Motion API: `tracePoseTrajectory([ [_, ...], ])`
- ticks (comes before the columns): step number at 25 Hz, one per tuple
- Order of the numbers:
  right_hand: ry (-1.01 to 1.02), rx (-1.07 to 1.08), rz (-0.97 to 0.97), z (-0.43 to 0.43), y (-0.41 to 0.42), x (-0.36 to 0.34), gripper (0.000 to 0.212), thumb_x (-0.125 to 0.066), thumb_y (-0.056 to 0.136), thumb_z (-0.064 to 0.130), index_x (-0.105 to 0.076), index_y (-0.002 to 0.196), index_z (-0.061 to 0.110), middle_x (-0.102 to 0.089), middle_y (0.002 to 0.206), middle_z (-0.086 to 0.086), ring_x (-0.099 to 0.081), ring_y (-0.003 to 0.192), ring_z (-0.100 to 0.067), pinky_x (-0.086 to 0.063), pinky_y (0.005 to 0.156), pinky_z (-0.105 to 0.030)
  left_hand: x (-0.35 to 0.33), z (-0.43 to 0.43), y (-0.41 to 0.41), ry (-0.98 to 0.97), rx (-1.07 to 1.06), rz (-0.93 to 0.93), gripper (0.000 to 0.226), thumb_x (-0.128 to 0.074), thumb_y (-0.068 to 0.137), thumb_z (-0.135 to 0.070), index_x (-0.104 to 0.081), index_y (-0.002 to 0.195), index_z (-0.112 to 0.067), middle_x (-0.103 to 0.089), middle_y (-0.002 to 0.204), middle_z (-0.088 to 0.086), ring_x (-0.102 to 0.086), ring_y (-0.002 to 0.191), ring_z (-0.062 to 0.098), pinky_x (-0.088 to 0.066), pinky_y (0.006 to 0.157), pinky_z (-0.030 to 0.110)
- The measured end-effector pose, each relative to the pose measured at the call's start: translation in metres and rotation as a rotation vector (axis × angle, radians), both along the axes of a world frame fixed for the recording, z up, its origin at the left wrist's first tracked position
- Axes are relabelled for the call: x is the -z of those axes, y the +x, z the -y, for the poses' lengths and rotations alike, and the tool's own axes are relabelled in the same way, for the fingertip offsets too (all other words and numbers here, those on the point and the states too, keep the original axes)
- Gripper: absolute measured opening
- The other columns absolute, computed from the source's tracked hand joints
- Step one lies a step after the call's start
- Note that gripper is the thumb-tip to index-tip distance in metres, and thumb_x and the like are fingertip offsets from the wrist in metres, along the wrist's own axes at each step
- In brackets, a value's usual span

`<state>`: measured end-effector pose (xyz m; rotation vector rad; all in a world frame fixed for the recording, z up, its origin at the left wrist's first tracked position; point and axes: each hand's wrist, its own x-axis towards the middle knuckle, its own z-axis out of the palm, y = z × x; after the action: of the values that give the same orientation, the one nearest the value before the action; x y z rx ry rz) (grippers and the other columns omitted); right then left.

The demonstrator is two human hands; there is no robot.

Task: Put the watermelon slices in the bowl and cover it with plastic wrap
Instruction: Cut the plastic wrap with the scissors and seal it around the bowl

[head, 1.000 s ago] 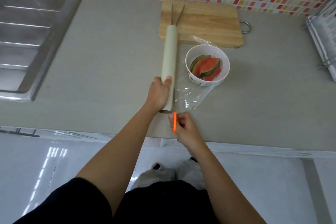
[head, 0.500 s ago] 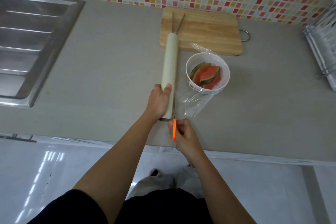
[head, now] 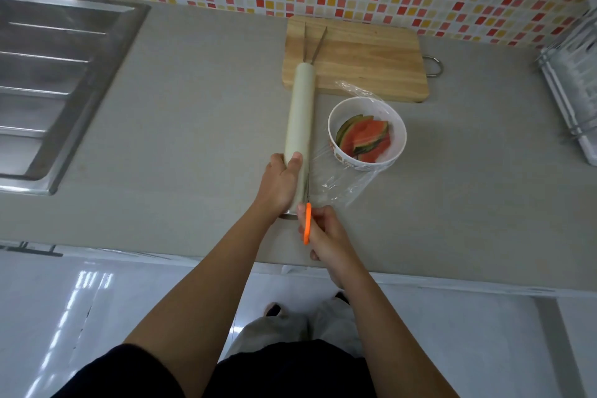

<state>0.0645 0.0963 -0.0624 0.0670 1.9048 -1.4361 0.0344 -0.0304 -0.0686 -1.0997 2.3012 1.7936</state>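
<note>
A white bowl (head: 398, 152) holds several watermelon slices (head: 365, 137) on the grey counter. Clear plastic wrap (head: 342, 186) runs from a long pale roll (head: 300, 113) across the bowl, with a crumpled end behind it. My left hand (head: 281, 184) grips the near end of the roll. My right hand (head: 326, 236) holds orange-handled scissors (head: 307, 223), whose blades point away from me along the film beside the roll.
A wooden cutting board (head: 368, 58) lies behind the bowl with metal tongs (head: 315, 42) on it. A steel sink (head: 48, 81) fills the left. A wire dish rack (head: 571, 81) stands at the right edge. The counter's front edge runs just under my right wrist.
The view has tilted, so everything sits lower in the frame. Both hands keep the same holds on the roll and the scissors.
</note>
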Motion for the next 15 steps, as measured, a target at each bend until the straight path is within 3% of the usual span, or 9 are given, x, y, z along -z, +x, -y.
tracePoseTrajectory([
  [9,-0.045,0.061,-0.084,0.003,-0.012,0.01,0.025,-0.063,0.083,0.043,-0.052,0.081,0.02,-0.052,0.063,0.006,-0.043,0.046,0.002,-0.036,0.042,-0.016,-0.001,0.0,0.001,0.01,-0.024,-0.035,0.041,-0.037,0.1,-0.039,-0.047,0.117,-0.004,-0.052,0.107,0.002,-0.049,0.097,0.019,-0.033,0.08,0.028],
  [15,-0.011,0.059,-0.107,0.004,-0.012,0.014,0.026,-0.065,0.08,0.045,-0.054,0.085,0.022,-0.058,0.068,0.006,-0.051,0.056,-0.001,-0.042,0.056,-0.023,0.002,0.001,0.0,0.023,-0.025,-0.048,0.041,-0.037,0.099,-0.039,-0.047,0.118,-0.005,-0.053,0.113,0.005,-0.051,0.1,0.02,-0.036,0.081,0.03],
])
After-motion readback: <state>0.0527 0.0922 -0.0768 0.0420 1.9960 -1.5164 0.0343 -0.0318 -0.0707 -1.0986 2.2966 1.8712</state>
